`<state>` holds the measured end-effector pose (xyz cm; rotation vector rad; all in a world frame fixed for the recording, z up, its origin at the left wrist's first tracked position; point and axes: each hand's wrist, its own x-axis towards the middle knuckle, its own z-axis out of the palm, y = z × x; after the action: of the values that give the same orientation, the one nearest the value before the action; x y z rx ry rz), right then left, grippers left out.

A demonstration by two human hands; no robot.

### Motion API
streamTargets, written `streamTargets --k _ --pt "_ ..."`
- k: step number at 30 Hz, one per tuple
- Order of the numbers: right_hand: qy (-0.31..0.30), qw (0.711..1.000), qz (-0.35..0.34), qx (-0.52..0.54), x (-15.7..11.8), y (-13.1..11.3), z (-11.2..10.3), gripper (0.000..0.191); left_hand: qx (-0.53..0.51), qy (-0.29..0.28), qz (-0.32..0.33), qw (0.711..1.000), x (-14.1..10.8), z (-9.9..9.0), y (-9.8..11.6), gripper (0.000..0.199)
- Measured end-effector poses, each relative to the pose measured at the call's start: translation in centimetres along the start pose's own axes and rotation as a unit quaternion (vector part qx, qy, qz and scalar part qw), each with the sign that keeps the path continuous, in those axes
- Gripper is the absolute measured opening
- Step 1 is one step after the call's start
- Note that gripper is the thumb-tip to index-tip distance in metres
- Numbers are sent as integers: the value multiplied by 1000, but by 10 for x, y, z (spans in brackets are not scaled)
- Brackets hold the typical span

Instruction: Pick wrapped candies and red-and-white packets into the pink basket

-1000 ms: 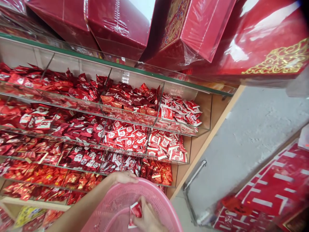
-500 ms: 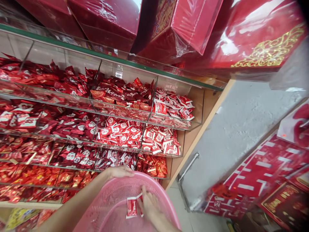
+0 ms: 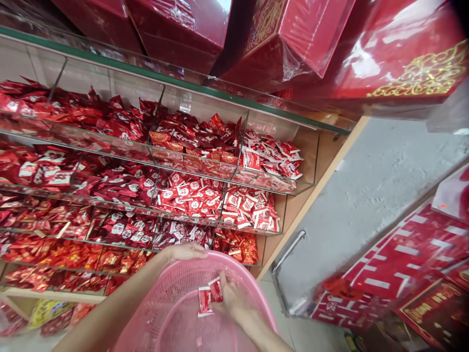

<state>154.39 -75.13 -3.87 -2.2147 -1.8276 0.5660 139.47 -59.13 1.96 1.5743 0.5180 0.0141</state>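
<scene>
A pink plastic basket [image 3: 252, 278] with mesh sides is below the shelves. My left hand [image 3: 186, 251] is closed on its far rim, fingers partly hidden. Inside the basket's opening, my right hand [image 3: 231, 299] is closed on small red-and-white candy packets. One packet [image 3: 205, 301] stands out to the left of the fingertips, and a second packet [image 3: 215, 288] overlaps it just above. A small pale pink spot shows on the basket's floor; I cannot tell what it is.
Glass-fronted shelf bins hold heaps of red wrapped packets [image 3: 190, 195]. A glass shelf edge [image 3: 183, 90] runs above them, with large red boxes [image 3: 403, 54] on top. At right are a grey wall [image 3: 351, 181], a metal rod [image 3: 289, 250] and red-and-white packages [image 3: 395, 259].
The second packet now shows more fully beside the first. My right hand has shifted slightly up relative to the basket. My left hand keeps its hold on the rim. The view has shifted a little.
</scene>
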Motion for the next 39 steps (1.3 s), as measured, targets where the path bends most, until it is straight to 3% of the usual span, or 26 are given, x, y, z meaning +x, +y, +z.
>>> streamTargets --k 3,9,14,18,23,27,32,35,39 --pt "-17 1000 -10 -2 -1 -1 -3 74 2 11 -5 1000 -2 -1 -1 42" --pt "-58 998 -19 9 -8 -7 -16 67 -3 17 -8 1000 -7 -3 -1 44" --pt "-20 994 -6 -104 -5 -12 0 78 8 19 -12 1000 -4 -4 -3 43" --pt "-21 992 -10 -122 -1 -13 15 73 25 33 -9 999 0 -4 -9 39" --pt "-50 995 -16 -87 -6 -21 2 72 31 50 -7 998 1 -5 -13 38" --pt "-28 998 -23 -50 -12 -28 -45 62 15 23 12 1000 1 -9 -10 39" --pt "76 981 -176 9 -27 -41 -156 38 17 11 35 999 -1 -11 -7 35" --pt "217 951 -219 -9 -34 -46 -235 29 23 28 29 999 -6 -11 -6 35" --pt "451 859 -223 -98 -25 -42 -318 20 18 40 24 999 -11 -12 -5 36"
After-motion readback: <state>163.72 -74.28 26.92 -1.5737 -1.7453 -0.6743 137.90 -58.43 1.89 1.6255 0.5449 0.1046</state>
